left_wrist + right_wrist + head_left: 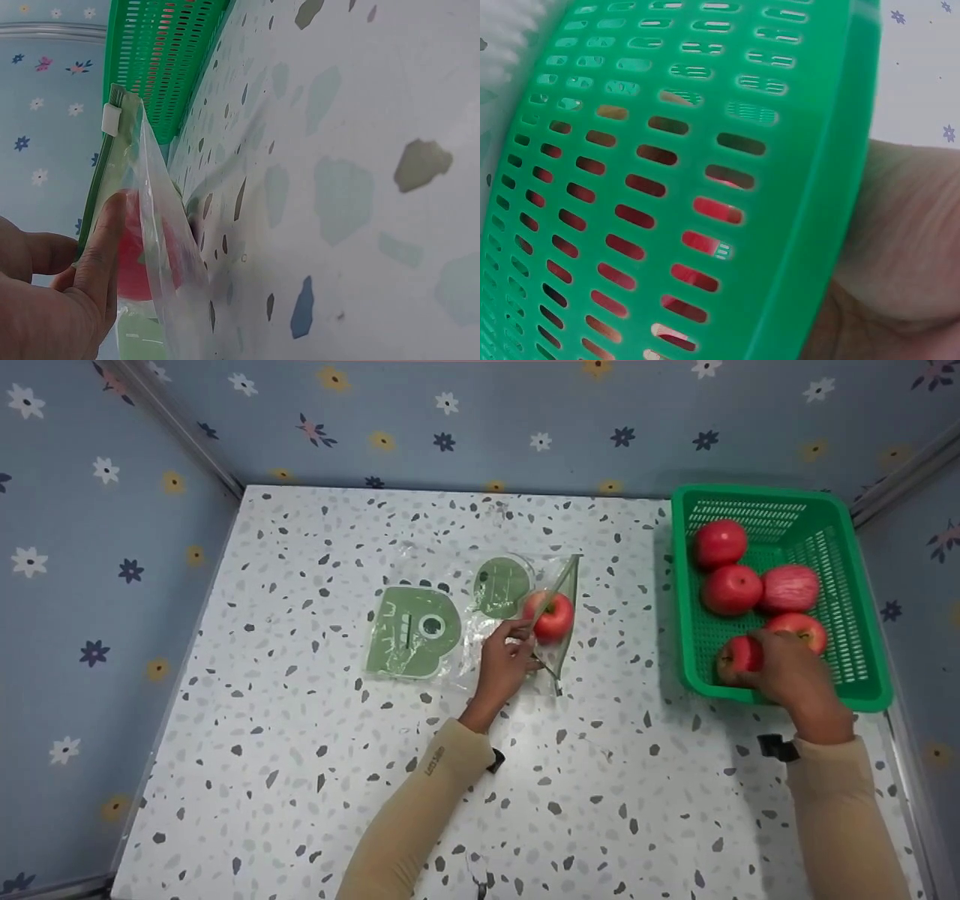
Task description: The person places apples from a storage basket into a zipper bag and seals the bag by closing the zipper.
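A clear zip bag (465, 660) with green dinosaur prints lies on the speckled table, its mouth facing right. One red apple (553, 619) is inside, close to the mouth. My left hand (506, 660) pinches the bag's green zip edge; the left wrist view shows a white slider (111, 120) on that edge. Inside the green basket (681, 600) my right hand (799, 675) grips a red apple (742, 654) at the near side. In the right wrist view the basket wall hides most of the right hand (900, 240).
Several more apples, among them a streaked one (790, 589), lie in the basket around the right hand. The basket stands at the table's right side. Flower-patterned walls (510, 427) border the table (300, 795) at the back and sides.
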Demonstrator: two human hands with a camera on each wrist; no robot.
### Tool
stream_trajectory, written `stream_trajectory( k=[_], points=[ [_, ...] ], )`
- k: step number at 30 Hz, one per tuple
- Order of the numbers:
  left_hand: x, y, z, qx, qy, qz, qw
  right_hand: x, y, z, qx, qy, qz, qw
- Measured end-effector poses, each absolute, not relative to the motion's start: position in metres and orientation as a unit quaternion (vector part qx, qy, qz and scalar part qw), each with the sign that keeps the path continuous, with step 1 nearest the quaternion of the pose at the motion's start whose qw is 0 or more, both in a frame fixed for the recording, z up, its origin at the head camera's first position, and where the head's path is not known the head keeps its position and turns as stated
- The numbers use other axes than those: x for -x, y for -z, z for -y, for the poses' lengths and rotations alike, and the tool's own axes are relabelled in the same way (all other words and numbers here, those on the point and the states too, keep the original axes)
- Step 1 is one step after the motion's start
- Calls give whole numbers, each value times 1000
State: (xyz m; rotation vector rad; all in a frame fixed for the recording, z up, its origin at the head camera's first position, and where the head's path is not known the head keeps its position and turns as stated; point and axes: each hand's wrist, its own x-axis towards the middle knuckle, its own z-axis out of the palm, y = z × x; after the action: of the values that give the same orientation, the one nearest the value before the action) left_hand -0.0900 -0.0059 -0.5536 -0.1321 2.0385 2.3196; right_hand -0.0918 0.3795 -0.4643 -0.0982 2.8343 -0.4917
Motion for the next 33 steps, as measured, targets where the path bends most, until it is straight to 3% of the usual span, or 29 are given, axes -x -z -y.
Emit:
stream_trajectory(
  k=[16, 33],
  points=[
    [89, 553, 8, 51, -735, -675, 37, 96, 465, -382, 40, 147, -978, 142],
    [91, 555, 7, 52, -735, -675, 33, 89, 460, -378, 40, 194, -977, 81]
  ],
)
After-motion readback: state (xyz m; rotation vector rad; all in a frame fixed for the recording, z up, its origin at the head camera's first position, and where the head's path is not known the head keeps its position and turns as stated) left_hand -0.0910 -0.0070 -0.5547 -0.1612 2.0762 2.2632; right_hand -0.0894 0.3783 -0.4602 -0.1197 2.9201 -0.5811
